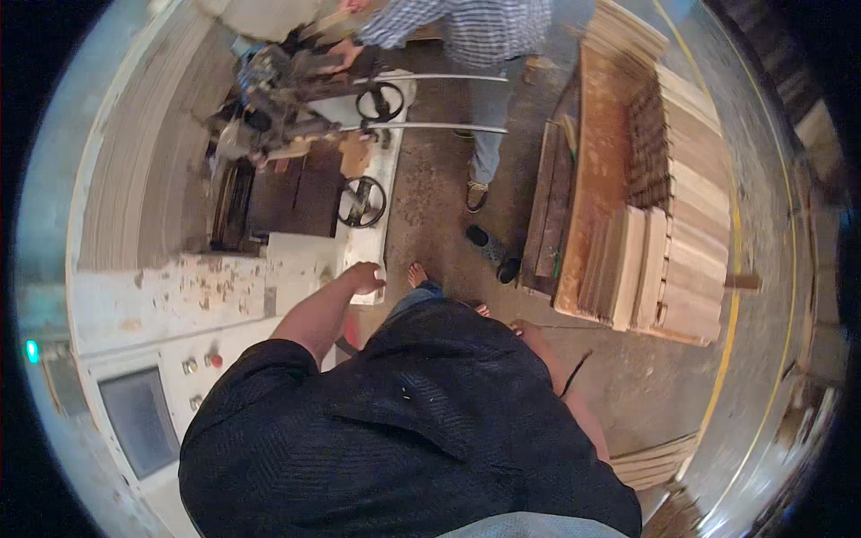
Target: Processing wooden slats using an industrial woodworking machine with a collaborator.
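Note:
My left hand (365, 278) rests at the near corner of a white machine ledge (366, 242), with its fingers slightly apart and no loose object visible in it. Just beyond it, a black handwheel (362, 201) sits on the ledge, and a second black handwheel (379, 102) is farther along. My right hand (520, 329) hangs beside my right hip, mostly hidden by my black shirt and forearm. Its fingers are too little seen to judge.
A person in a checked shirt (493, 31) stands ahead, one hand at the machine's dark mechanism (278, 85). Two metal rods (430, 127) jut out from it. Wooden strips (695, 197) fill a brown cart (601, 134) at right. Shoes (489, 247) lie on the floor; a control screen (139, 420) is lower left.

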A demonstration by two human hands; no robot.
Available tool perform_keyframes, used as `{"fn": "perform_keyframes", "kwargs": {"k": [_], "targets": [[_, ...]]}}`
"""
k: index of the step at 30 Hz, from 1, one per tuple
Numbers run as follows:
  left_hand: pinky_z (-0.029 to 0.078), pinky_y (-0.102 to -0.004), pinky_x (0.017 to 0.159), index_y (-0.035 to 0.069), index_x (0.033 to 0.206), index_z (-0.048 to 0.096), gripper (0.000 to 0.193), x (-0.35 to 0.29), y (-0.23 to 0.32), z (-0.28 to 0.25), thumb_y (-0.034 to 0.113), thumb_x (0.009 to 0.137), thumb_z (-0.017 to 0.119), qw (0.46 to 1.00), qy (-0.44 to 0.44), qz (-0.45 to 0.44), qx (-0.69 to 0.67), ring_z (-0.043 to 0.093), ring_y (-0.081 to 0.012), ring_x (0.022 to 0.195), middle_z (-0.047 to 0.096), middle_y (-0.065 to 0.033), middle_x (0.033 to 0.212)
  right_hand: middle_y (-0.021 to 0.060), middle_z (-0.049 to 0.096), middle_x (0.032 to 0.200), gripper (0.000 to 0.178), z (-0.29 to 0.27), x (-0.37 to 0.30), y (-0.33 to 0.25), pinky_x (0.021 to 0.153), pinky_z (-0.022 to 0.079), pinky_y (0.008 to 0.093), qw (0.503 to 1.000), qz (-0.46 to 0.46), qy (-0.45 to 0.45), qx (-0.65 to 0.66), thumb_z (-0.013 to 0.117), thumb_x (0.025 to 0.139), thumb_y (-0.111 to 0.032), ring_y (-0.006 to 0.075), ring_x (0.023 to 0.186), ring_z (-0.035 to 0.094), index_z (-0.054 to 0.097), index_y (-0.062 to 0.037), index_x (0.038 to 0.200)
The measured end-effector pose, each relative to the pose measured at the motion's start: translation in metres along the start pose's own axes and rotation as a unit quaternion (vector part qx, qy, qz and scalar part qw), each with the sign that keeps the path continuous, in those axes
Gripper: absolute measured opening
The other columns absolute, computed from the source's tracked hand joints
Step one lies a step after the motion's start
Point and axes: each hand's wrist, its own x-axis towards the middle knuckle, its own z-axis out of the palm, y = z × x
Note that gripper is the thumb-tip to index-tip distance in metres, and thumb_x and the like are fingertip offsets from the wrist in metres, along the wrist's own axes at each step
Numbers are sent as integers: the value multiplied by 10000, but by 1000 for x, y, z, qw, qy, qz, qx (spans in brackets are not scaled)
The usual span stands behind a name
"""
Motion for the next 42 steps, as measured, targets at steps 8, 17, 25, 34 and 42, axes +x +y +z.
{"fn": "perform_keyframes", "kwargs": {"k": [8,17,25,34,42], "targets": [[460,-438,996,61,1145,663,350,-21,39,-12,317,914,606,897,361,150,-207,580,-360,1163,641,-187,1210,208,653,1215,532,-62,57,-104,945,501,401,977,-101,46,-184,738,850,-315,350,1136,628,587,-27,1271],[409,-491,1025,96,1110,654,365,-16,-16,-88,225,780,742,771,578,240,-119,524,-369,1215,586,-150,1243,206,644,1225,506,-36,113,-220,972,489,429,968,-165,26,-190,665,886,-344,375,1151,603,577,-23,1267],[216,-548,1165,140,1351,522,565,-18,-53,-107,334,842,672,873,469,133,-9,287,-365,1420,357,-159,1480,148,661,1130,464,4,125,-297,881,526,394,981,-183,16,63,675,914,-279,279,1047,647,549,-38,1290],[212,-548,1170,136,1294,573,533,-9,-59,-102,344,815,681,867,476,143,-32,297,-359,1412,363,-140,1492,177,538,1286,540,-28,192,-345,809,527,452,881,-87,-21,464,579,964,-430,309,1100,578,427,-97,1361],[213,-558,1172,123,1242,612,476,-9,-65,-96,315,812,680,864,478,154,-49,328,-376,1398,409,-155,1471,59,603,901,222,-40,264,-407,678,539,373,848,-51,48,526,580,973,-302,228,854,631,572,-93,1047]]}}
